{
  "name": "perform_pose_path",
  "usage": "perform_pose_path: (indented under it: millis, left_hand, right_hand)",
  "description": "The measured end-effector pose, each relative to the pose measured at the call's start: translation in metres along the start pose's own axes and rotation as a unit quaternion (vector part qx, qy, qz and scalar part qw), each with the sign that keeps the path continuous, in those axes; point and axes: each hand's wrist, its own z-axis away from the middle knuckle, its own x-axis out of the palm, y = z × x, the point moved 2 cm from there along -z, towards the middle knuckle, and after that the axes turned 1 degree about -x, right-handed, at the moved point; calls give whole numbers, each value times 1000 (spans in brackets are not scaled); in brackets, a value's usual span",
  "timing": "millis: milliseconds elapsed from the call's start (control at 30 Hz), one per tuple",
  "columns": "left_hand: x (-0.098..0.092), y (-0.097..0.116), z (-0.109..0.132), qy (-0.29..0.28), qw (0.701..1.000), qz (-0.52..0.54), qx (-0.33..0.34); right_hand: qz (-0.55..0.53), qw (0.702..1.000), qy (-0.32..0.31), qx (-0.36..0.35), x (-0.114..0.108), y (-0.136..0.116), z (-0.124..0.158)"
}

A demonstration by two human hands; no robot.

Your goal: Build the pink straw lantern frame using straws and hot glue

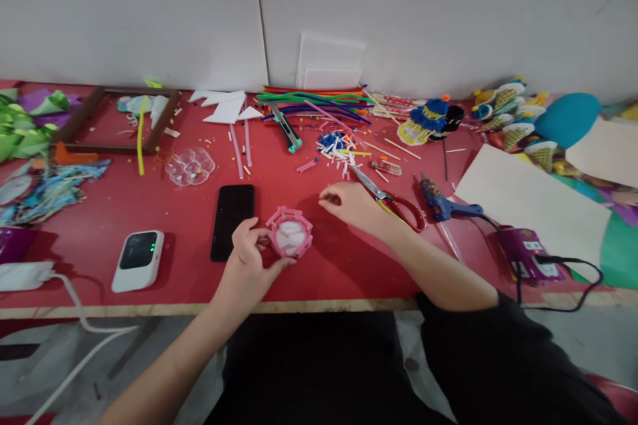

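Note:
My left hand (252, 255) grips a small round basket (290, 236) of pink straw pieces with a whitish base, thumb along its near side and fingers at its left. To the right of the basket, my right hand (351, 206) hovers over the red table, thumb and fingertips pinched together; whether anything tiny sits between them is not visible. Just beyond that hand lie red-handled scissors (399, 202) and a heap of short blue, white and orange cut pieces (339, 145). A black phone (232, 222) rests left of the basket.
A blue glue gun (446, 202) lies at the right, corded to a purple power strip (531, 255). Farther back are a teal utility knife (286, 129), colourful pipe cleaners (314, 99) and a clear flower-shaped tray (189, 167). A white device (138, 260) stands front left.

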Motion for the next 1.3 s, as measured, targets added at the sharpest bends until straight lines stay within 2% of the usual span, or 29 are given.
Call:
perform_pose_path:
  millis: [133, 200, 300, 400, 467, 567, 633, 700, 800, 867, 967, 1067, 1133, 1200, 1300]
  left_hand:
    - [-10, 10, 16, -85, 996, 36, -21]
    - [-21, 11, 14, -74, 997, 8, -5]
    - [-31, 9, 1, -70, 996, -38, 34]
    - [-31, 8, -17, -116, 991, -32, 58]
    - [-29, 12, -29, -133, 988, -9, 76]
    - [-25, 19, -51, -134, 983, 80, 97]
    - [-21, 22, -69, -113, 978, 140, 105]
    - [-16, 21, -88, -72, 977, 182, 88]
    - [-3, 16, -111, -44, 977, 201, 49]
    - [3, 11, -117, -35, 977, 208, 14]
    - [8, 3, -114, -41, 969, 241, -37]
    - [4, 1, -104, -75, 963, 255, -48]
    - [-2, 5, -100, -109, 965, 238, -7]
    - [-7, 12, -96, -165, 966, 192, 46]
    - [-9, 21, -92, -253, 961, 83, 71]
  right_hand:
    - [2, 999, -33, -31, -5, 2, 11]
    - [11, 998, -31, -53, -11, 4, 12]
    - [34, 999, -12, -41, -10, 5, 12]
    - [60, 998, 20, 6, 5, 2, 13]
    - [78, 996, 42, 5, 18, -1, 15]
    - [93, 993, 76, -16, 32, -1, 16]
    - [93, 991, 92, -23, 36, 0, 16]
    - [93, 990, 101, -25, 37, 1, 16]
    - [96, 989, 112, -22, 38, 1, 18]
    - [94, 988, 122, -22, 39, 2, 19]
    - [75, 988, 131, -34, 39, 4, 21]
    - [27, 991, 126, -47, 31, 7, 21]
    - [-25, 991, 122, -51, 21, 9, 22]
    - [-94, 987, 113, -61, 8, 10, 24]
    - [-205, 969, 65, -118, -5, 6, 30]
